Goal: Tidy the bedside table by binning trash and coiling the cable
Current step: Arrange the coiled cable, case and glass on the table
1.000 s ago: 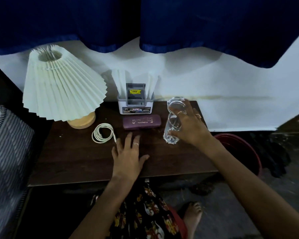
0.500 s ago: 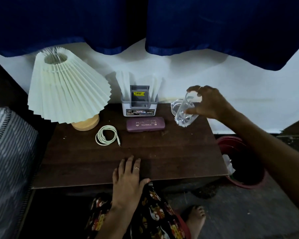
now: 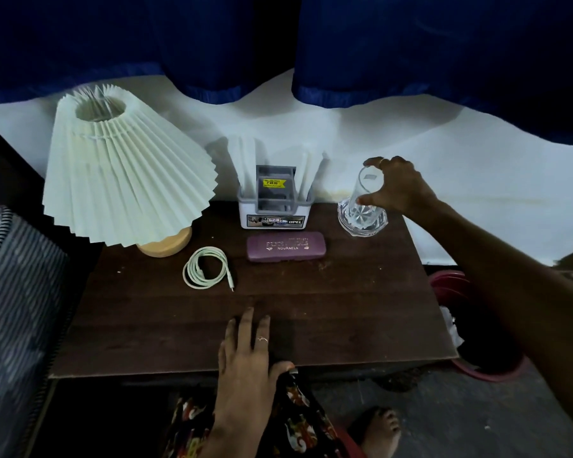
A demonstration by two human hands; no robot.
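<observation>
A white cable [image 3: 206, 267] lies coiled on the dark wooden bedside table [image 3: 166, 325], just right of the lamp base. My right hand [image 3: 400, 186] grips a clear glass [image 3: 364, 206] at the table's back right corner; the glass stands upside down, mouth on the wood, base under my fingers. My left hand [image 3: 248, 355] rests flat on the table's front edge, fingers apart, holding nothing. A red bin [image 3: 486, 371] sits on the floor to the right of the table, with white trash [image 3: 451, 325] showing at its near rim.
A pleated white lamp [image 3: 123, 180] stands at the back left. A white and grey holder [image 3: 275, 206] sits against the wall, a purple case [image 3: 286, 247] in front of it. Blue curtains hang above. Striped bedding [image 3: 14, 309] lies left, my foot [image 3: 380, 428] below.
My right hand carried the glass from mid-table to the back right corner and turned it upside down. My left hand slid back to the table's front edge.
</observation>
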